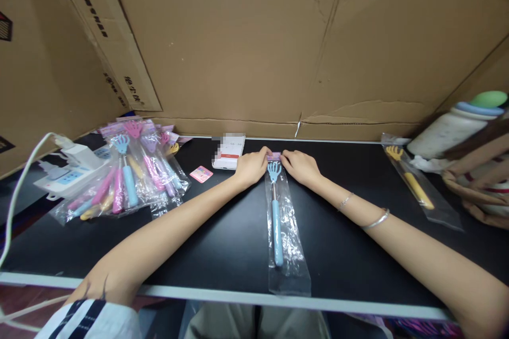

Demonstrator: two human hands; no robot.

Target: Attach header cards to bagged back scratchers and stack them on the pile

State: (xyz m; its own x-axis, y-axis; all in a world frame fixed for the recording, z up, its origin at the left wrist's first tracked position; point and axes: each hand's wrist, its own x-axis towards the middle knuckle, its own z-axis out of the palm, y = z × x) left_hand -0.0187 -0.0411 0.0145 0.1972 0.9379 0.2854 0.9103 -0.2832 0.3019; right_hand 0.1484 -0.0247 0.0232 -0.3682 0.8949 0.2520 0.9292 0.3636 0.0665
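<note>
A blue back scratcher in a clear plastic bag (278, 222) lies lengthwise on the black table (222, 243), claw end away from me. My left hand (251, 166) and my right hand (301, 166) meet at the bag's far end, fingers curled and pressing on its pink header strip (274, 156) from either side. Bracelets sit on my right wrist.
A heap of bagged scratchers in pink, blue and yellow (131, 175) lies at the left, beside a white power strip (66, 175) with a cable. A white device (229, 152) and a small pink card (201, 174) sit behind. A bagged yellow scratcher (413, 185) and a bottle (453, 124) are at right. Cardboard walls surround.
</note>
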